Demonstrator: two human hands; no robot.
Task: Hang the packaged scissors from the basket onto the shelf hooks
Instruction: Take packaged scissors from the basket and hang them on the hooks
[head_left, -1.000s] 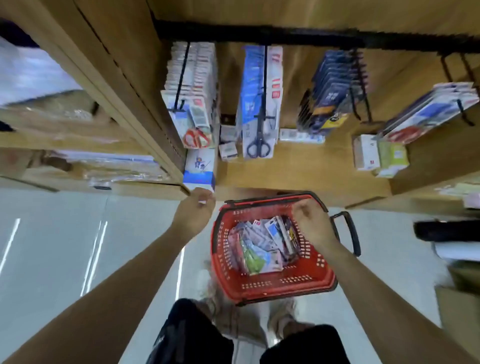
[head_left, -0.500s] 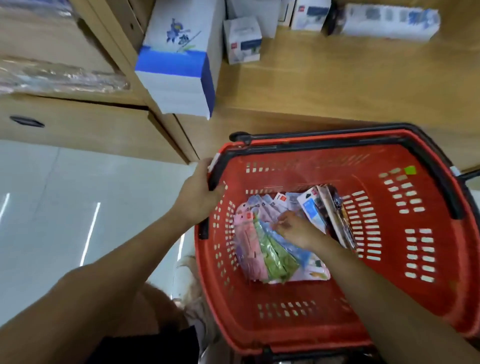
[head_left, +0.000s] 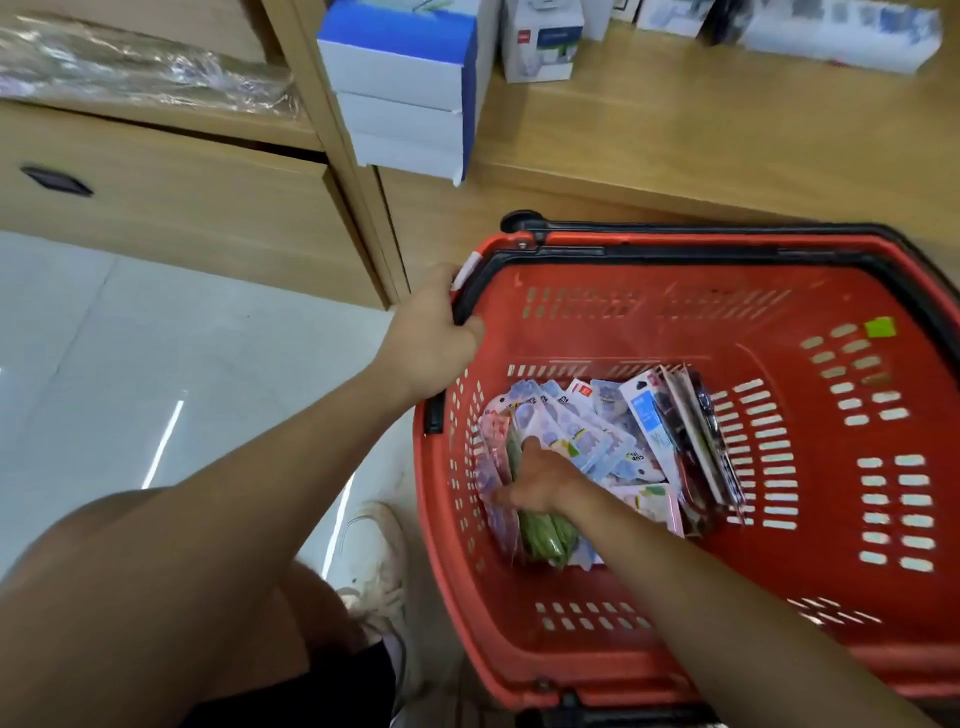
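While the left hand (head_left: 431, 338) wraps its fingers tight round the black edge at the ten o'clock corner of the red basket (head_left: 649, 332), the right hand (head_left: 540, 480) is down inside it, lying on the packaged scissors (head_left: 587, 436). Its fingers dip in beside a green pack (head_left: 548, 535), and its thumb points to twelve o'clock. I cannot tell if it has got hold of a pack or is only touching them.

The packs lie in a messy heap on the bottom of the basket, over on its left side. At three o'clock of the heap, some darker packs (head_left: 696, 441) stand on edge.

The basket sits on a shiny pale floor (head_left: 156, 353), right up against a wooden shelf (head_left: 701, 130) at twelve o'clock. On the shelf, at eleven o'clock from the basket, is a stack of blue and white boxes (head_left: 410, 93). A small white box (head_left: 540, 47) stands just beside it.

At nine o'clock in the view is a wooden drawer (head_left: 171, 208) with a dark handle slot (head_left: 57, 181). Above it lies crinkly clear plastic (head_left: 140, 73). A pale shoe (head_left: 376, 551) shows at the basket's eight o'clock. The right arm covers part of the heap.
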